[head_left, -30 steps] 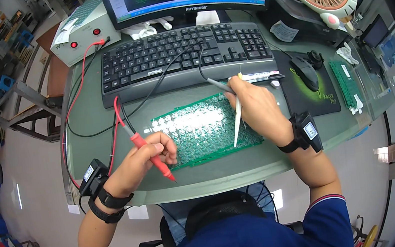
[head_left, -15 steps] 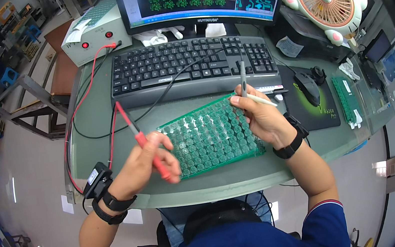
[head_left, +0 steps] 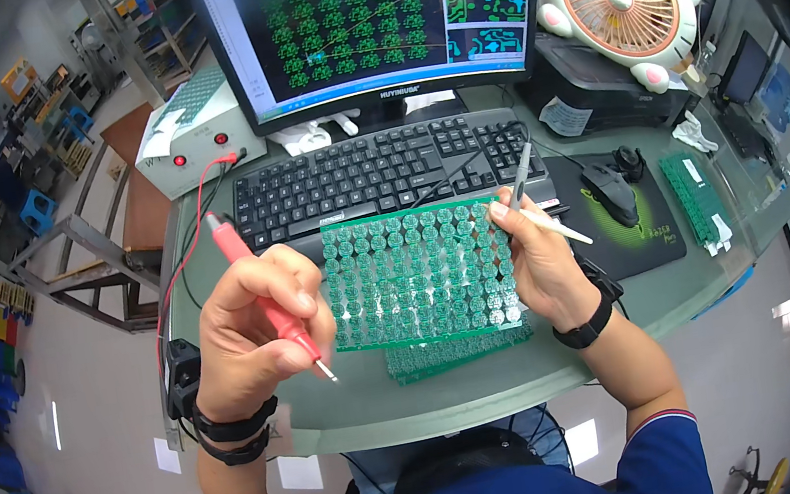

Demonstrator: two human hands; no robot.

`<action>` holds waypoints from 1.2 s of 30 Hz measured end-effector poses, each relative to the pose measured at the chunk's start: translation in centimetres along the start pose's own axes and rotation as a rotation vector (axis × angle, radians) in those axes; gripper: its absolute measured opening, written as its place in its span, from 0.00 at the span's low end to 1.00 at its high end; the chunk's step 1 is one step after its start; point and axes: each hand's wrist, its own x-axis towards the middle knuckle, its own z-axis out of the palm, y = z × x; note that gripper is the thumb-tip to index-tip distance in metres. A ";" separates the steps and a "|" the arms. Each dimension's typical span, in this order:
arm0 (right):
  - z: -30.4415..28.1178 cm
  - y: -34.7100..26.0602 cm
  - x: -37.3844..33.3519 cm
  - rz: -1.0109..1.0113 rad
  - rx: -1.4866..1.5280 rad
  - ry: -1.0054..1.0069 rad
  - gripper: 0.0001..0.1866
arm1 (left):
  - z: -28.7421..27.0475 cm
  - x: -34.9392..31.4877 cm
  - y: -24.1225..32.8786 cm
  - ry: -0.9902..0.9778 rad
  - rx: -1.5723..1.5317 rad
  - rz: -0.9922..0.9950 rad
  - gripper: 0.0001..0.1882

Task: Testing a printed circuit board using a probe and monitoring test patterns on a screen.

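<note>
1. The left hand [head_left: 264, 321] pinches a red probe [head_left: 232, 242] between thumb and fingers; one careless swing could scratch the green circuit panel [head_left: 414, 275].
2. Above the desk [head_left: 333, 415], the right hand [head_left: 555, 270] pinches that panel's corner; a grey probe [head_left: 520, 176] and white tool [head_left: 562, 226] crowd the grip, which could slip.
3. Beyond, a cable [head_left: 451, 178] crosses the keyboard [head_left: 335, 180], where a tug could snag it.
</note>
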 end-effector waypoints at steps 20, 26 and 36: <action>0.3 0.7 -0.8 -0.086 0.063 0.038 0.09 | 3.3 -1.7 -7.8 -0.003 1.455 0.211 0.33; 0.4 0.8 -1.2 -0.102 0.019 -0.006 0.10 | 3.1 -1.5 -8.3 0.070 1.479 0.297 0.28; 0.5 0.9 -1.3 -0.096 0.017 -0.002 0.10 | 2.6 -1.8 -8.5 0.068 1.449 0.264 0.26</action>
